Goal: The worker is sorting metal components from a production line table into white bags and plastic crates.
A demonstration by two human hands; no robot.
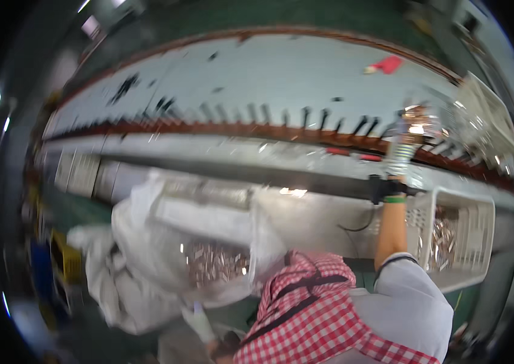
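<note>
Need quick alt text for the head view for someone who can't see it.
Blurred fisheye view: the right hand, gloved, reaches up to a long grey workbench beside a white slotted crate. Lower left, the left hand is beside a clear plastic bag of small shiny metal parts.

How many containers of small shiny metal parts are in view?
2. A clear-plastic-lined bin sits lower centre-left by the gloved left hand; a white slatted basket stands right, below the raised right hand. Blur may hide others.

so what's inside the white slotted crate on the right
The white crate holds a heap of small shiny metallic pieces, seen through its slots and open top. Blur hides their exact kind; the crate wall covers the lower layers.
</note>
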